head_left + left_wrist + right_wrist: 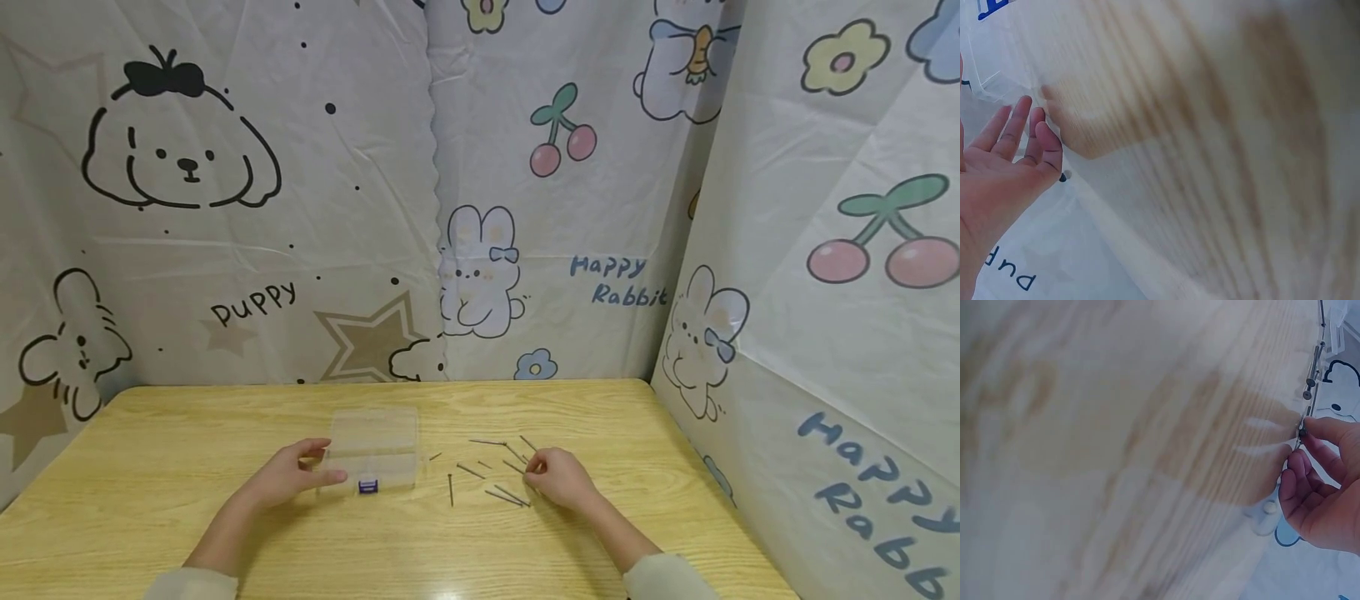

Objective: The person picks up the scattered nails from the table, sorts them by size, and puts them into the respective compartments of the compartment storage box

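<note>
A clear plastic box (pixel 372 433) with a blue latch (pixel 367 487) sits on the table. Beside its left edge, my left hand (pixel 288 477) reaches its thumb toward the front corner, the fingers loosely bent in the left wrist view; firm contact cannot be told. Several thin metal nails (pixel 470 471) lie scattered to the right of the box. At the right side of these nails, my right hand (pixel 561 479) pinches one nail (pixel 1302 432) by its head between thumb and index finger. Its other fingers are curled, and part of that nail is hidden.
The wooden table (pixel 375 550) has its far edge against a hanging printed cloth (pixel 360 167). Another cloth side (pixel 840 350) runs along the table's right edge. A short nail (pixel 436 456) lies close to the box's right side.
</note>
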Tool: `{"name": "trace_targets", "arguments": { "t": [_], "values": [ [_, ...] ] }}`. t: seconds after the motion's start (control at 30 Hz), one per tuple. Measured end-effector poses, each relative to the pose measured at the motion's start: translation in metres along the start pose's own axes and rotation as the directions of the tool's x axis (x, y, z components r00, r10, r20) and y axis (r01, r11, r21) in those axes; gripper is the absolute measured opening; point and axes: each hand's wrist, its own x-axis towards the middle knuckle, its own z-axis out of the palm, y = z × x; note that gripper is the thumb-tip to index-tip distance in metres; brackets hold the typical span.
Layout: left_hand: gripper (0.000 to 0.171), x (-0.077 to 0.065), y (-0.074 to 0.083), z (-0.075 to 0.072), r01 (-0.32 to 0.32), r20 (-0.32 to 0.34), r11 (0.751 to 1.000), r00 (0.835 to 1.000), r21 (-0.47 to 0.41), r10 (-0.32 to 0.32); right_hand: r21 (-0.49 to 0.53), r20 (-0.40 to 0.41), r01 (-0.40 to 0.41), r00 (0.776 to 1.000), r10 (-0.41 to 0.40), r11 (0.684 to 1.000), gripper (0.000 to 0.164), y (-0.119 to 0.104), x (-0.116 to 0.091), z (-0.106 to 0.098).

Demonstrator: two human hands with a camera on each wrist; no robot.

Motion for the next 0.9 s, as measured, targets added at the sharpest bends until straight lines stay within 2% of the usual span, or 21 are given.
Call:
{"name": "trace_targets", "arguments": {
  "t": [0.47, 0.73, 0.9],
  "values": [
    [0.082, 0.0021, 0.0016, 0.0011, 0.011, 0.018, 1.0, 1.0, -0.004, -0.011, -0.046, -0.04, 0.029, 0.999, -0.03, 0.999, 0.004, 0.0015, 0.0022, 0.0055],
    [0.08, 0.0022, 0.0032, 0.0028, 0.026, 0.009, 1.0, 1.0, -0.016, -0.026, 0.018, -0.027, 0.007, 1.0, -0.007, 1.0, 0.005, -0.0024, 0.0023, 0.0055],
    [0.081, 0.0046, 0.0038, 0.0043, 0.019, -0.01, 1.0, 1.0, -0.017, -0.019, 0.003, -0.043, 0.011, 0.999, -0.011, 1.0, 0.005, -0.0042, 0.005, 0.005]
  ]
}}
